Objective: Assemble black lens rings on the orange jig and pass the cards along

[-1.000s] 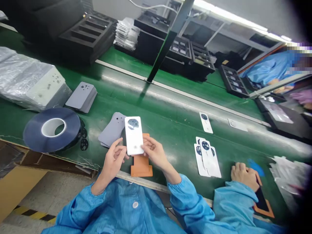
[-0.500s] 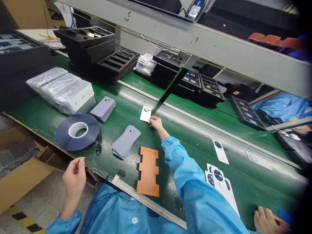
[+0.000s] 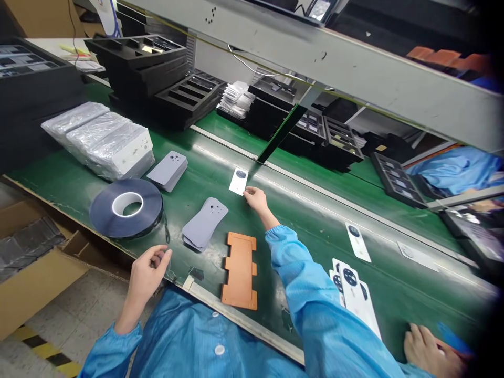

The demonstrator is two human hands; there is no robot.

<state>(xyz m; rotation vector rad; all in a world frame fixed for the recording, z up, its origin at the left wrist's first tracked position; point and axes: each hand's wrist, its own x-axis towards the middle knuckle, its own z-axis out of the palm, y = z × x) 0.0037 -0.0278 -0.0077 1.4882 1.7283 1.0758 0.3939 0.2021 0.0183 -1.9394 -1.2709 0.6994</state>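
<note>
My right hand point(image 3: 255, 200) is stretched far out over the green belt point(image 3: 299, 220). Its fingertips rest at the near corner of a white phone back cover point(image 3: 239, 181), which lies flat on the belt with its dark camera ring facing up. The fingers are loosely bent and not wrapped round it. My left hand point(image 3: 148, 272) hovers at the table's near edge, fingers slack and apart, with nothing in it. An orange jig plate point(image 3: 240, 269) lies between my arms, and a small pile of grey sheets point(image 3: 205, 224) sits just left of it.
A dark tape roll point(image 3: 126, 208), a second grey sheet stack point(image 3: 168, 170) and wrapped white bundles point(image 3: 103, 139) sit to the left. Black foam trays point(image 3: 157, 79) line the back. White covers point(image 3: 354, 292) lie at right, near another person's hand point(image 3: 429, 353).
One second ago both hands held the white cover over the orange jig. My right hand has carried it out and laid it on the belt. My left hand dropped back to the table edge.
</note>
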